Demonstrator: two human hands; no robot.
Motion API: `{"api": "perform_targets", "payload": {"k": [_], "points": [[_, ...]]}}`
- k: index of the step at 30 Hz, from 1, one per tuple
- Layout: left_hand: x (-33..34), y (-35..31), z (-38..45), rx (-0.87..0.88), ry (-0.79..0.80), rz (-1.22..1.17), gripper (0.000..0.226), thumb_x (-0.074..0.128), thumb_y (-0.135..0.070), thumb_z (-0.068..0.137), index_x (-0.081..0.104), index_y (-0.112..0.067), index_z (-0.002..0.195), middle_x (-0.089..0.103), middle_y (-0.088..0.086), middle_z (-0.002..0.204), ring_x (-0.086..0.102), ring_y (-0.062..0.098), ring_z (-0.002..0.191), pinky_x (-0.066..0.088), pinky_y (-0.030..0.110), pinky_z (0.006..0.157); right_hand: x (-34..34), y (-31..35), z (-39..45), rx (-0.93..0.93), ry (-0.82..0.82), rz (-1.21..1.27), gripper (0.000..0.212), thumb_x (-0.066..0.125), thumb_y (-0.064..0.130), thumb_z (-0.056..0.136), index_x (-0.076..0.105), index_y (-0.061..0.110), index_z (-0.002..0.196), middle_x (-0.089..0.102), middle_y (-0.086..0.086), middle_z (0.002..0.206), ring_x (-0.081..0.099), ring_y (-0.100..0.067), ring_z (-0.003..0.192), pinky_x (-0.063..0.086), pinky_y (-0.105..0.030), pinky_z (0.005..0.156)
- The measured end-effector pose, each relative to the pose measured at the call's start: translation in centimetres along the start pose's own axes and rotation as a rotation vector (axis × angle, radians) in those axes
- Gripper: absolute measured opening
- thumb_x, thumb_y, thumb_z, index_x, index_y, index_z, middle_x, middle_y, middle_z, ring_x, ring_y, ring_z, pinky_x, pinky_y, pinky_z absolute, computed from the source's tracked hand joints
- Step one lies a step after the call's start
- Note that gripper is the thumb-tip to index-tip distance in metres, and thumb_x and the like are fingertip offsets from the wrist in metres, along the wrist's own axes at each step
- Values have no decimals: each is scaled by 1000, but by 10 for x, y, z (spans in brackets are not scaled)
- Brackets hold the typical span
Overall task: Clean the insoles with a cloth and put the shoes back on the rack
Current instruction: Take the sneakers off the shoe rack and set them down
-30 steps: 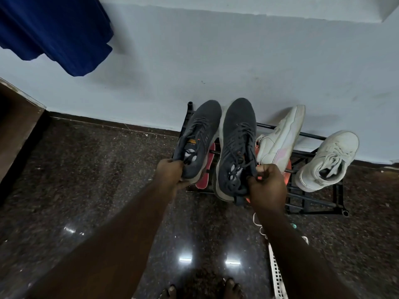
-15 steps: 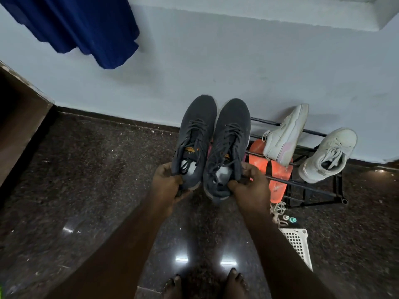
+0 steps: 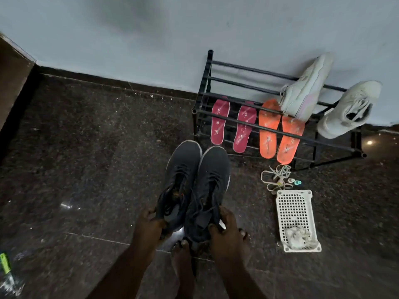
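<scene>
I hold a pair of dark grey shoes low over the floor, toes pointing away from me. My left hand [image 3: 149, 225] grips the heel of the left shoe [image 3: 181, 169]. My right hand [image 3: 224, 227] grips the heel of the right shoe [image 3: 212, 175]. The black metal rack [image 3: 254, 125] stands against the wall to the right. Two red insoles [image 3: 220, 121] and two orange insoles [image 3: 268, 128] lean on its lower bars. Two white shoes [image 3: 306, 89] rest on its right end.
A white perforated basket [image 3: 295, 212] with a crumpled cloth [image 3: 296, 235] inside lies on the dark stone floor right of the shoes. Loose laces [image 3: 276, 175] and small bottles lie between basket and rack. My bare feet [image 3: 183, 249] are below the shoes. A green-handled tool [image 3: 5, 263] lies far left.
Both hands have lifted the dark shoes off the rack and drawn them back toward me and down. The insoles on the rack are now uncovered.
</scene>
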State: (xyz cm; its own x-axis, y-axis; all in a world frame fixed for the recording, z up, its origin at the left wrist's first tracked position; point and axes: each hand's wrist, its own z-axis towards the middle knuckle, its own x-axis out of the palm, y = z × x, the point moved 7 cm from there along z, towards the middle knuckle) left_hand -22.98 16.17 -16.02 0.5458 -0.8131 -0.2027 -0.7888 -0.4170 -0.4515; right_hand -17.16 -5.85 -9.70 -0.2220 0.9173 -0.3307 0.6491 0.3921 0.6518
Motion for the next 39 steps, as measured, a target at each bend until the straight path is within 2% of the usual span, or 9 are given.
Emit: {"api": "perform_targets", "payload": {"k": [3, 6, 11, 18, 23, 27, 29, 31, 39], "points": [[-3, 37, 31, -34, -3, 45, 32, 56, 13, 90, 57, -10, 111, 69, 24, 100, 69, 39, 83, 57, 49, 73, 13, 0, 5, 63, 38, -74, 43, 54, 7, 97, 46, 20, 138, 59, 3, 117, 39, 12, 77, 24, 10, 59], [1, 63, 67, -45, 1, 71, 33, 61, 10, 91, 54, -11, 115, 68, 23, 103, 69, 34, 80, 57, 37, 57, 36, -66, 37, 83, 43, -50, 41, 55, 5, 95, 49, 30, 127, 57, 15, 103, 46, 13, 82, 33, 7, 68], [19, 92, 130, -64, 7, 141, 35, 61, 8, 91, 50, -5, 123, 64, 19, 103, 61, 26, 71, 48, 23, 41, 73, -166, 113, 106, -30, -24, 49, 53, 24, 73, 57, 40, 119, 67, 15, 111, 64, -13, 106, 55, -47, 89], [53, 110, 207, -69, 33, 148, 24, 53, 9, 94, 56, -15, 95, 63, 16, 104, 62, 25, 81, 51, 30, 52, 94, -190, 190, 109, -75, -78, 52, 55, 6, 79, 58, 31, 124, 65, 7, 107, 65, -22, 102, 56, -48, 86], [82, 111, 251, -26, 98, 140, 23, 52, 1, 99, 56, -18, 87, 60, 17, 97, 54, 24, 66, 49, 35, 65, 100, -218, 241, 117, -104, 13, 51, 55, 15, 69, 55, 64, 86, 64, 15, 95, 67, -26, 94, 58, -53, 77], [103, 110, 274, -15, 141, 92, 25, 53, 0, 99, 54, -25, 95, 60, 23, 110, 56, 22, 67, 52, 34, 51, 95, -211, 267, 83, -122, 42, 47, 56, 2, 78, 58, 48, 90, 64, 18, 93, 67, -23, 93, 58, -52, 80], [111, 113, 285, -12, 163, 84, 22, 54, 0, 98, 57, -21, 105, 61, 26, 123, 66, 37, 99, 60, 51, 66, 92, -210, 279, 67, -131, 44, 44, 55, 1, 79, 59, 39, 100, 64, 18, 94, 66, -21, 93, 58, -51, 81], [117, 111, 294, 3, 156, 106, 26, 55, -1, 98, 57, -16, 119, 63, 23, 125, 60, 42, 115, 60, 41, 59, 90, -211, 288, 60, -146, 39, 42, 55, 1, 81, 58, 33, 107, 63, 19, 94, 65, -16, 91, 58, -49, 81], [137, 105, 306, 59, 231, 136, 43, 54, 7, 93, 56, -13, 131, 64, 20, 122, 66, 26, 90, 46, 24, 52, 81, -219, 309, 65, -161, 9, 48, 55, -2, 85, 57, 31, 119, 62, 19, 95, 66, -17, 91, 61, -48, 76]]}}
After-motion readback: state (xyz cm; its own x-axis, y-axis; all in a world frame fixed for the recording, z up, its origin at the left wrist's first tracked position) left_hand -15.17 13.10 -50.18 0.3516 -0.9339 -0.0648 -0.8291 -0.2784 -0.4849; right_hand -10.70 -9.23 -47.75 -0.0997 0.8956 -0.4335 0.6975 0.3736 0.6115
